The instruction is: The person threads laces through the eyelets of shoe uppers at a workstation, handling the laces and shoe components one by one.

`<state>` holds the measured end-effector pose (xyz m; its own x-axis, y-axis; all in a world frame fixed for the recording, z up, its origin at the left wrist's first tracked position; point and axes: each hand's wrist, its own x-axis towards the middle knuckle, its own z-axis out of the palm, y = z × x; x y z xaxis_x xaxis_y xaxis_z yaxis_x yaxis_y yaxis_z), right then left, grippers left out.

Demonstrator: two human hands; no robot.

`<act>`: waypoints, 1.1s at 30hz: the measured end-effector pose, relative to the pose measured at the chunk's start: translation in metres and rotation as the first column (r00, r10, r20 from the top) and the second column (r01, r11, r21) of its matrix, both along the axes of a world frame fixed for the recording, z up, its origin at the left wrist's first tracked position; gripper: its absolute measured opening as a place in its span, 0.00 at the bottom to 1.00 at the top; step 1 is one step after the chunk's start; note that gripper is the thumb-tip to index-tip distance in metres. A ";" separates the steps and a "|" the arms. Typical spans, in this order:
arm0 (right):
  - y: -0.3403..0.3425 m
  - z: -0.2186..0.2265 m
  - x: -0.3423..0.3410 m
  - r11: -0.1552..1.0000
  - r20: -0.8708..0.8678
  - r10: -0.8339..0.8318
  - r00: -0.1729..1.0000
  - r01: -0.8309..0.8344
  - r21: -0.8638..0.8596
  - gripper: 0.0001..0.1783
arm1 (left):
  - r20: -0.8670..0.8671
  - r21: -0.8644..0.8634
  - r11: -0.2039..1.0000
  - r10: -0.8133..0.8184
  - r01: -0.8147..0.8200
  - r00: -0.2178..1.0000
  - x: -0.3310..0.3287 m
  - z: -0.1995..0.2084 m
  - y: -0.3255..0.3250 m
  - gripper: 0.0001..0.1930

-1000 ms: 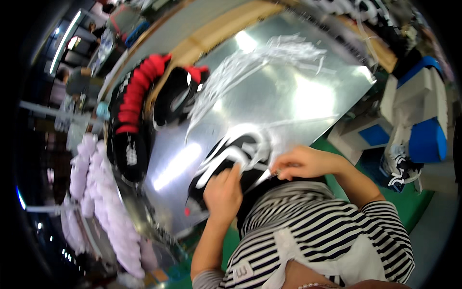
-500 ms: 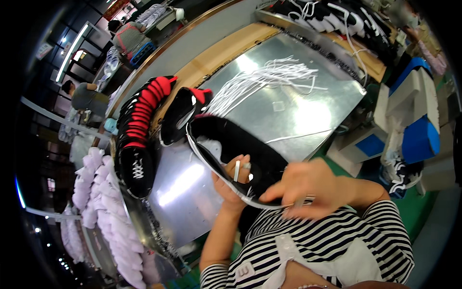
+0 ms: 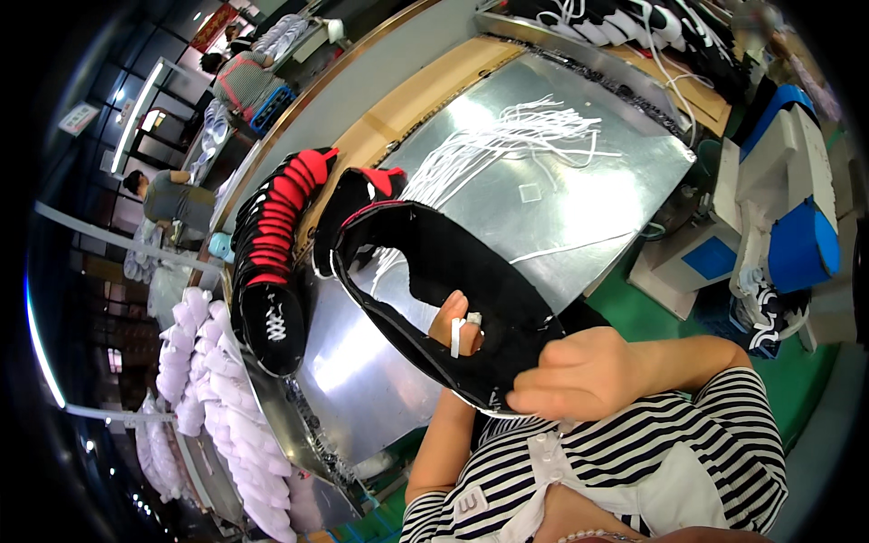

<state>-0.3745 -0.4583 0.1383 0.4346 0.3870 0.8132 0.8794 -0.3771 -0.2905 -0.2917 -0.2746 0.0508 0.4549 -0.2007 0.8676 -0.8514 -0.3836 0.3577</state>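
One floppy black shoe [image 3: 489,262] is over the metal table's [image 3: 579,213] near edge — left hand [image 3: 457,330] clamped on it, fingers poking through its hole, right hand [image 3: 575,376] curled at its rim, pinching or not I can't tell — with wide tabletop beyond.

The black shoe upper [image 3: 484,271] hides part of the left grip [image 3: 447,326].

Left forearm [image 3: 444,448] rising steeply, left hand [image 3: 444,324] showing only partly, fingertips pointing upward. Right elbow [image 3: 724,359] bending outward, right forearm [image 3: 665,364] reaching inward, right hand [image 3: 575,376] curling fingers, knuckles facing up.
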 end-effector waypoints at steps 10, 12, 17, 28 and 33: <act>-0.039 0.021 0.000 0.943 0.047 -0.164 0.985 0.171 -0.287 0.17 | -0.368 -0.068 0.992 -0.127 0.109 0.921 -0.015 0.023 -0.012 0.18; -0.039 0.013 -0.001 0.934 0.121 -0.169 0.978 0.198 -0.297 0.18 | -0.506 -0.254 0.960 -0.238 0.121 0.829 -0.021 0.019 -0.013 0.21; -0.030 -0.004 -0.002 0.963 0.207 -0.109 0.972 0.155 -0.220 0.11 | -0.683 -0.690 0.712 -0.700 0.133 0.207 -0.047 0.058 0.002 0.30; -0.022 -0.005 0.000 0.983 0.200 -0.033 0.979 0.068 -0.172 0.08 | -0.544 -0.685 0.625 -0.780 0.374 0.308 -0.052 0.045 0.017 0.38; -0.022 -0.006 -0.001 0.982 0.206 -0.055 0.977 0.090 -0.165 0.10 | -0.570 -0.657 0.645 -0.764 0.391 0.303 -0.048 0.045 0.019 0.36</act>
<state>-0.3755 -0.4802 0.1324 0.3027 0.5024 0.8099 0.8813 -0.4710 -0.0371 -0.3401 -0.2559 0.0961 0.8133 -0.4976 0.3015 -0.0971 0.3949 0.9136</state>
